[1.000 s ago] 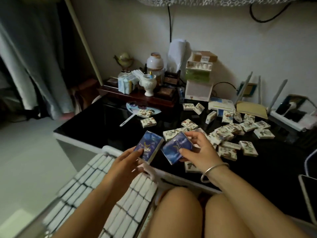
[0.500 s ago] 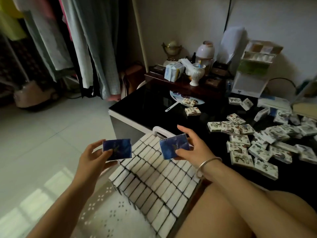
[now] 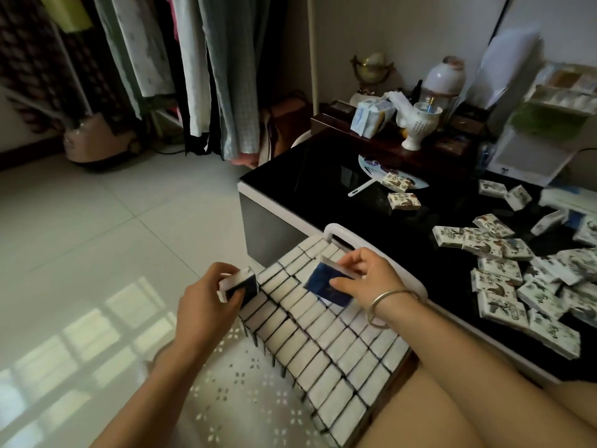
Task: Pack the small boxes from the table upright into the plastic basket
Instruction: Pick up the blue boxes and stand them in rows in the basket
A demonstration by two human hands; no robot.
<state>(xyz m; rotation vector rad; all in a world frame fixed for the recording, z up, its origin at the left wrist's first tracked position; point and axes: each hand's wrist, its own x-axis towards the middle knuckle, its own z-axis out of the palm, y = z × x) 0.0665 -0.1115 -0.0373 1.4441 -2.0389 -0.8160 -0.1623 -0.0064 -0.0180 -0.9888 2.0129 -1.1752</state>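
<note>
job looks well past halfway, i'd say. the white perforated plastic basket under both hands is packed w/ tight rows of small boxes on edge, white tops up, filling most of it. what's left: a loose heap of white picture-printed boxes on the glossy black table, out beyond the right hand's knuckles, plus two stray boxes farther off past the fingertips, nr a flat round fan. a few dozen maybe, can't count properly.

left hand pinches a small blue-faced box w/ white edges betw thumb and curled fingers, upright, right at the outer edge of the packed rows on that hand's own side. right hand pinches a second blue box, thumb on the blue face, fingers over the top edge. it's tilted, just above the rows toward the basket's handle end; can't tell if it touches them.

only bare room in the basket seems to be the perforated stretch below the left wrist, so both boxes prob go there.
</note>
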